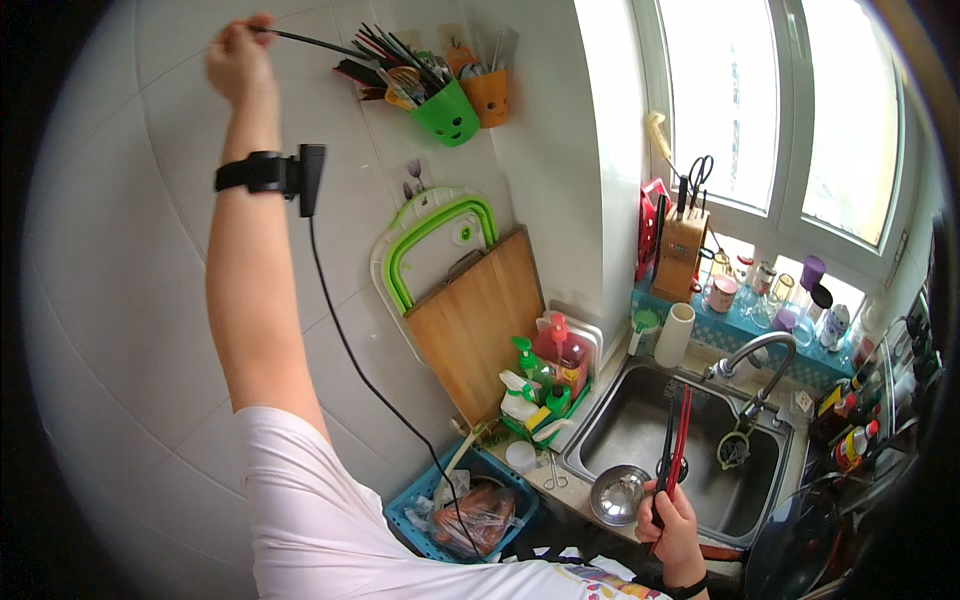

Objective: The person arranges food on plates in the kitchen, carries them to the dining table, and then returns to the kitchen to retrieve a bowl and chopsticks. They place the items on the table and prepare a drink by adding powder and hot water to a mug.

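My left hand point(240, 60), raised high at the upper left, grips the end of a thin black chopstick point(311, 41). The chopstick's other end reaches the bundle of chopsticks and utensils in a green holder point(448, 112) on the wall. At the lower right my right hand point(671, 521) is closed around red chopsticks point(682, 435) and black chopsticks point(666, 450), which point upward in front of the sink point(622, 405). A metal bowl point(619, 495) stands on the counter just left of my right hand.
An orange utensil holder point(487, 97) hangs beside the green one. Below them lean a wooden cutting board point(480, 315) and a green-rimmed board. Soap bottles point(532, 367) stand left of the sink, a knife block point(679, 255) behind it. A blue basket point(397, 517) holds bagged food. A black cable runs from my left wrist.
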Tool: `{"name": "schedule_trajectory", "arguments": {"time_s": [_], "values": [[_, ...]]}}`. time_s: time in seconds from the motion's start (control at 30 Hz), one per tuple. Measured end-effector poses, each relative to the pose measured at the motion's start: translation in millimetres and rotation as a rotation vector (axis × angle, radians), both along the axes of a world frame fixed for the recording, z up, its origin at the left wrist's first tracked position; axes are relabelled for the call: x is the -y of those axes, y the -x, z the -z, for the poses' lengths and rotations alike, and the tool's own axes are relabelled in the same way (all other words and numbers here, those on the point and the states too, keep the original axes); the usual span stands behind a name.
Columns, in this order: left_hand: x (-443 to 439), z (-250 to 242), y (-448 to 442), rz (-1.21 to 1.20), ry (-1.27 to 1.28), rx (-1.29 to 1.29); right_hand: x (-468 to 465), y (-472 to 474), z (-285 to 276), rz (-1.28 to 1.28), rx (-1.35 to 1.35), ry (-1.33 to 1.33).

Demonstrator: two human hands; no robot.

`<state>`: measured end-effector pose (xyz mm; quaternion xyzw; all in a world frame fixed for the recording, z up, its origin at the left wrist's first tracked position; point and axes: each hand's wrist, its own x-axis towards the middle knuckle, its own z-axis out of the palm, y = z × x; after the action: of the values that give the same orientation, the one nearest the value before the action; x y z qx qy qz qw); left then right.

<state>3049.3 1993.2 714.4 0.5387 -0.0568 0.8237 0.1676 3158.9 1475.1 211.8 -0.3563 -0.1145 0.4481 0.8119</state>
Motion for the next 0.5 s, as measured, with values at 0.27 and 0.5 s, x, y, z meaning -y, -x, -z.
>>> {"name": "schedule_trajectory", "arguments": {"time_s": [0.27,0.5], "values": [[149.5,62.7,64.3,0.011,-0.190,-0.338,-7.8,0.2,-0.5,-0.037,0.091,0.039],[254.9,291.4,-45.9,1.055,0.487,-1.164,-12.3,3.4,-6.8,-0.221,0.027,-0.035]]}}
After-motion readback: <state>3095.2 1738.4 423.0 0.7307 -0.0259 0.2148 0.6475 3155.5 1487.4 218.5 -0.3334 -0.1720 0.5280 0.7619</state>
